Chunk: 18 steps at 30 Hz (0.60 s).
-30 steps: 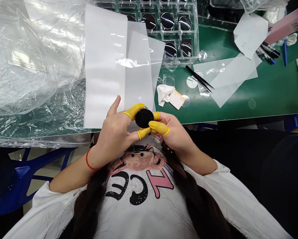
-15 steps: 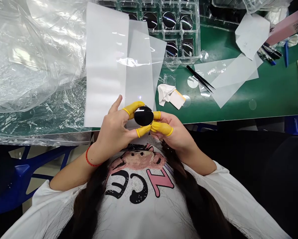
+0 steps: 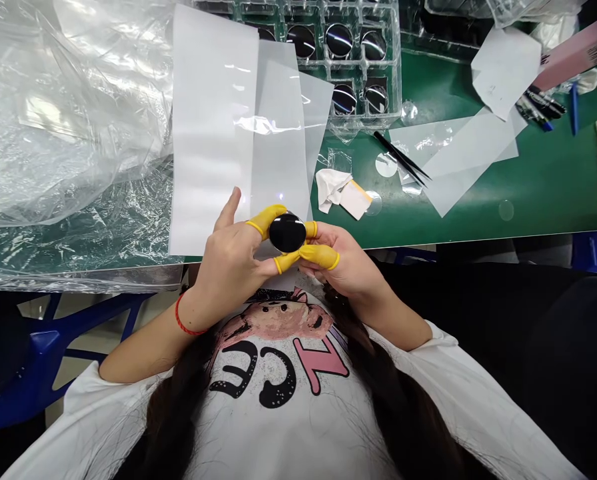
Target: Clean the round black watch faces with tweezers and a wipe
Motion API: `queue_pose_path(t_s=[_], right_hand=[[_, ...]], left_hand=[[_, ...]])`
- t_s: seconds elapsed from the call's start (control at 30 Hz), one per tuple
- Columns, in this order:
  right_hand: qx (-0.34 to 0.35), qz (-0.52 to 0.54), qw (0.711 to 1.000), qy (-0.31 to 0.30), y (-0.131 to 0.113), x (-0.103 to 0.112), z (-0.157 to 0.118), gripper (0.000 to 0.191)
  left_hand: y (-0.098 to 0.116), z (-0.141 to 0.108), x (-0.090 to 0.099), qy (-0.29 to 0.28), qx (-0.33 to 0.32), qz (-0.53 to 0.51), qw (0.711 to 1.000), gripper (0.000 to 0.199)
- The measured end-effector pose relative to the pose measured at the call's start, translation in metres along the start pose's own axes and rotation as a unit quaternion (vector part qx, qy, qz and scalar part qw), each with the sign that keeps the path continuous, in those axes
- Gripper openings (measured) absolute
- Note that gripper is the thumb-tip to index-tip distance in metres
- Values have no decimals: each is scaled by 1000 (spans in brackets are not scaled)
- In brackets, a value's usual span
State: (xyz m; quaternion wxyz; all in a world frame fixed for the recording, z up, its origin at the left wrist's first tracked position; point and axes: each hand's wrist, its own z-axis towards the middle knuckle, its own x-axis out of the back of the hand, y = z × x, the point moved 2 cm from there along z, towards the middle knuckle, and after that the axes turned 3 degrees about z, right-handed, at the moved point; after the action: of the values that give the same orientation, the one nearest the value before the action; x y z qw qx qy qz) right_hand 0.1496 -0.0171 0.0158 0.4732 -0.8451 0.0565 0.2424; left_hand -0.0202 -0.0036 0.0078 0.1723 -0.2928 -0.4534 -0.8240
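Observation:
A glossy black round lens point(image 3: 287, 233) is held up between both hands, just over the table's near edge. My left hand point(image 3: 234, 252) grips its rim with thumb and a finger, both in yellow finger cots, while another finger points up and away. At the lens's right edge is my right hand point(image 3: 342, 259), whose yellow-capped thumb and finger close on the rim. The other right fingers curl underneath and are partly hidden. Behind the lens lie overlapping translucent white sheets point(image 3: 213, 133).
A clear compartment tray point(image 3: 396, 80) with several dark lenses stands at the back. Black tweezers point(image 3: 401, 157), a folded white wipe point(image 3: 331, 187) and small clear discs lie on the green table point(image 3: 468, 220). Crumpled clear plastic point(image 3: 78, 133) covers the left side; pens point(image 3: 538, 107) lie far right.
Both hands and the lens have shifted very slightly to the left. My right thumb and finger have slid a little along the rim; the grip otherwise looks the same.

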Motion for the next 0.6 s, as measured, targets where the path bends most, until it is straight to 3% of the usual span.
queue_pose_path(t_s=[0.37, 0.5, 0.6], right_hand=[[13, -26, 1000, -7, 0, 2, -2, 30], [7, -55, 998, -14, -7, 3, -5, 28], [1, -54, 999, 1, -10, 2, -4, 28]], left_hand=[[2, -1, -3, 46, -12, 4, 999, 48], [3, -2, -2, 35, -13, 27, 999, 33], [5, -3, 0, 48, -49, 55, 996, 26]])
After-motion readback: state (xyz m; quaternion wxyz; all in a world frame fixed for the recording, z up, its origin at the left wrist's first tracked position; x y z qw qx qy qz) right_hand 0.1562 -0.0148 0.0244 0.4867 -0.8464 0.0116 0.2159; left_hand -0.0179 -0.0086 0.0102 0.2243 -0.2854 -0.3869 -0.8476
